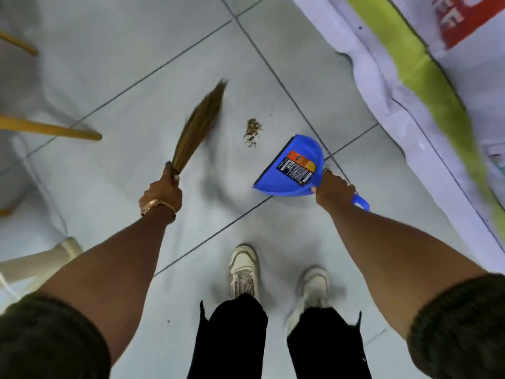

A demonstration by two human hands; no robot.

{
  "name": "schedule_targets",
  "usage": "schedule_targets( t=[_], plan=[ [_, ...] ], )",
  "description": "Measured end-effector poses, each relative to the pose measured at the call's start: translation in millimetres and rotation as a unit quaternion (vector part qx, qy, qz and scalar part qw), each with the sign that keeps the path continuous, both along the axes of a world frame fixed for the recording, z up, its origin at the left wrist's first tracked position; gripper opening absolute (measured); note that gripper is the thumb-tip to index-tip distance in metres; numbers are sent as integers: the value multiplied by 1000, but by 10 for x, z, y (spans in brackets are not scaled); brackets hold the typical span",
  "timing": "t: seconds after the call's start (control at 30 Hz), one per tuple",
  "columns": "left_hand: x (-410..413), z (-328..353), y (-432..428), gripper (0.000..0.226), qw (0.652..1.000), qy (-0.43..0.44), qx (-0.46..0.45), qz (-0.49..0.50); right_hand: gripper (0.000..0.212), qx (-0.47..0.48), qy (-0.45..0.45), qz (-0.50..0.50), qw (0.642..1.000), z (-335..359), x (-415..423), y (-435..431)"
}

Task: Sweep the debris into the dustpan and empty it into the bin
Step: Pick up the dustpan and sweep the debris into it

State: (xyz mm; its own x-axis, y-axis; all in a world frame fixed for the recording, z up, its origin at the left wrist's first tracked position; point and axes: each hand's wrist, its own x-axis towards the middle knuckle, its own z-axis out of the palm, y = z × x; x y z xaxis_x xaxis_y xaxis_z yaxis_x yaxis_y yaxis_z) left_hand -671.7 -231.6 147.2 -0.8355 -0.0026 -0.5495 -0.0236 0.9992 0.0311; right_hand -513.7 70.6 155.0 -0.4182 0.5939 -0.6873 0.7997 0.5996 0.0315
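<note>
A small pile of brown debris (252, 131) lies on the pale tiled floor (136, 77). My left hand (163, 191) grips the base of a short straw broom (200, 124), whose bristles point up and away, left of the debris and blurred. My right hand (332, 187) holds the handle of a blue dustpan (291, 169) with a label inside. The pan sits just right of and below the debris, its straight lip facing the pile. No bin is in view.
Wooden chair legs (52, 129) reach in from the left, with a pale leg (38, 259) lower left. A white sheet with a green band and red print (426, 77) runs along the right side. My two feet in white shoes (243, 270) stand below the dustpan.
</note>
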Motion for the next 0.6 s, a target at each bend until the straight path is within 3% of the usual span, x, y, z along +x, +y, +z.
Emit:
schedule_targets(
  t=[0.37,0.6],
  plan=[
    [221,-910,67,47,999,-37,14,-9,51,16,35,41,998,-765,-318,348],
    [577,-1081,69,47,991,-84,58,-90,37,21,83,65,994,-954,-496,549]
  ],
)
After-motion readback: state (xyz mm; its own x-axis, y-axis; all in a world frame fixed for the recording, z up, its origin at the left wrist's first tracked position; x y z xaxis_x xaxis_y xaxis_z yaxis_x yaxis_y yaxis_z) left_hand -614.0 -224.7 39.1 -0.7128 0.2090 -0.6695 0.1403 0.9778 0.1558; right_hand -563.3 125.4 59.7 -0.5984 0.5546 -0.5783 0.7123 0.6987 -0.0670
